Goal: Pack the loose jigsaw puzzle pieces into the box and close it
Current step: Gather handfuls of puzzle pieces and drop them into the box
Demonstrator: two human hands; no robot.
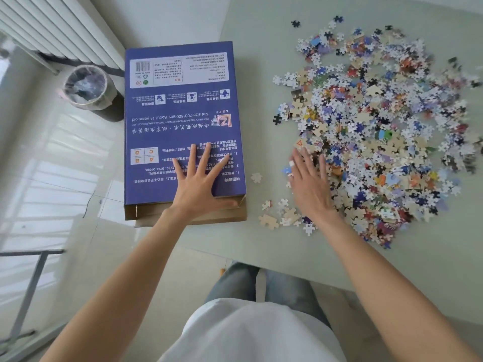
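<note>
Blue puzzle box (183,121) at the tabletop's left edge, near flap open | our left hand (198,184) flat on it | right hand (309,181) spread on the jigsaw pieces (379,131) piled mid-table | nothing packed yet, we reckon

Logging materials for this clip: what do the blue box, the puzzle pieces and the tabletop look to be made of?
Blue box: printed cardboard, with raw brown board at its open near end. Puzzle pieces: likely thin paperboard, with colour print on some faces and plain tan or white backs on others. Tabletop: smooth and pale green, possibly frosted glass or laminate; the view cannot settle which.
</note>
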